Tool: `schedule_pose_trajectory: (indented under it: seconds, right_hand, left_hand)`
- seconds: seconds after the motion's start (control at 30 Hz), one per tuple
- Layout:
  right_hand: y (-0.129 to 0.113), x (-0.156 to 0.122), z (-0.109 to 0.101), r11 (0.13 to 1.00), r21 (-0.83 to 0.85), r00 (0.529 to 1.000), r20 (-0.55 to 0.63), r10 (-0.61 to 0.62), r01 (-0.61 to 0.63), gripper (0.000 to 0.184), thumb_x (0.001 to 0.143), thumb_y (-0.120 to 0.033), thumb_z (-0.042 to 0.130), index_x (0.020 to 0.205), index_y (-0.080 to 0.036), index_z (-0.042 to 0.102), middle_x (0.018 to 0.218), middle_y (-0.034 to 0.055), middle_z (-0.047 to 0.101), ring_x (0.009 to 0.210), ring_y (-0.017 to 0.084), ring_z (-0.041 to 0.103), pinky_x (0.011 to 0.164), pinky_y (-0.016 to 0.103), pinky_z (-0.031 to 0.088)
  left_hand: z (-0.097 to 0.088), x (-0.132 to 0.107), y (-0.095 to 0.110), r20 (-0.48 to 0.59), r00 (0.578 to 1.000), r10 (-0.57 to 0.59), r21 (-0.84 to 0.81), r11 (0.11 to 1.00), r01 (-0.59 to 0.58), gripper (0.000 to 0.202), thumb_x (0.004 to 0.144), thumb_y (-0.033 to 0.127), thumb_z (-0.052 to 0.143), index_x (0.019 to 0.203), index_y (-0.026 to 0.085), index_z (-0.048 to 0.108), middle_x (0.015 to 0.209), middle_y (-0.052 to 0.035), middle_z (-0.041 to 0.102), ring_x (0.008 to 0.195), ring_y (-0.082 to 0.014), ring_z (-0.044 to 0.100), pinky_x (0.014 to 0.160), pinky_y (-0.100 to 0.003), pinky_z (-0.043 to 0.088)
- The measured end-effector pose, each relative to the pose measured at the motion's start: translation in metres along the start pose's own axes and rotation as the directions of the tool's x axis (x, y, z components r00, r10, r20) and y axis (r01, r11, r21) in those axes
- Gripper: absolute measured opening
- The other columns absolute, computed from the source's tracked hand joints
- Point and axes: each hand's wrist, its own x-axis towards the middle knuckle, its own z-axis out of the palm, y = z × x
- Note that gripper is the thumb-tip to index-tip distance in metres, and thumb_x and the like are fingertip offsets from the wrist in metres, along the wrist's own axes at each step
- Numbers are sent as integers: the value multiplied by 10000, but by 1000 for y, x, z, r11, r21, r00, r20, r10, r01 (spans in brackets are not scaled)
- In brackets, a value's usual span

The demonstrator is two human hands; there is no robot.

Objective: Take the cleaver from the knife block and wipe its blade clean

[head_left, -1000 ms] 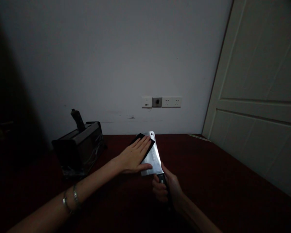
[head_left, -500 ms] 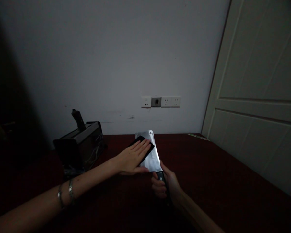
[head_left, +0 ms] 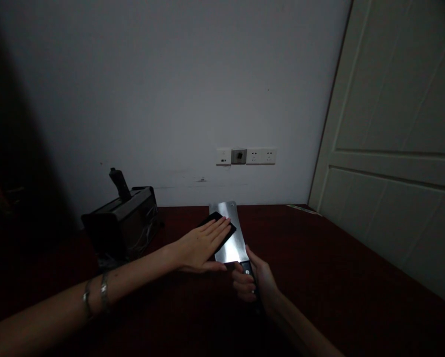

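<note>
While my right hand [head_left: 264,283] grasps the cleaver [head_left: 235,244] by its handle [head_left: 247,267], my left hand [head_left: 199,249], fingers extended, presses a black cloth [head_left: 214,216] on its blade, which points toward the worktop [head_left: 293,248]'s far edge. Beyond, I see 2 wall sockets [head_left: 254,156].

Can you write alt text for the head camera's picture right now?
The right hand grips a cleaver by its black handle, and the left hand lies flat over a black cloth on its blade. A dark box stands left on the reddish table.
</note>
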Motion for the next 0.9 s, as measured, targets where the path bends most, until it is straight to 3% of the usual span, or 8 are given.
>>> schedule_pose_trajectory:
  seconds: [0.17, 0.4, 0.6, 0.8, 0.9]
  right_hand:
    - [-2, 0, 1, 1000, 4, 1000, -12, -3, 3, 446, 737, -549, 495, 599, -132, 574, 383, -74, 303, 306, 39, 204, 280, 156, 208]
    - [-1, 1, 3, 1000, 2, 1000, -18, -15, 15, 437, 739, -539, 500, 585, -135, 558, 386, -76, 302, 308, 35, 193, 282, 153, 205]
    - [-1, 2, 4, 1000, -16, 1000, -20, -9, 9, 475, 756, -563, 444, 582, -134, 550, 380, -78, 285, 301, 38, 181, 275, 158, 203]
    - [-1, 1, 5, 1000, -11, 998, -56, -14, 13, 500, 778, -575, 397, 584, -138, 543, 379, -80, 273, 308, 40, 167, 280, 154, 196]
    - [-3, 2, 5, 1000, -10, 998, -66, -9, 8, 544, 795, -595, 334, 576, -139, 535, 372, -80, 267, 304, 41, 156, 277, 156, 194]
  left_hand:
    - [0, -5, 22, 0, 994, 111, -91, 990, -111, 873, 780, 645, 329, 1380, 49, 113, 1445, -152, 48, 1328, -250, 20, 1085, -367, 121]
    - [-3, 2, 7, -2, 1000, 10, -51, 999, -10, 851, 806, 632, 270, 1380, 31, 84, 1442, -171, 25, 1325, -264, 4, 1082, -400, 102]
    - [-2, -1, 22, -7, 993, 117, -135, 984, -117, 896, 766, 661, 339, 1385, 60, 96, 1446, -146, 67, 1328, -255, 33, 1083, -382, 134]
    - [-5, 1, 14, 17, 999, 42, -121, 992, -40, 874, 792, 640, 304, 1381, 30, 89, 1443, -169, 29, 1326, -266, 10, 1084, -396, 97]
    - [-6, 1, 19, 16, 996, 87, -146, 986, -84, 882, 785, 634, 335, 1384, 40, 80, 1444, -161, 43, 1327, -261, 20, 1083, -391, 108]
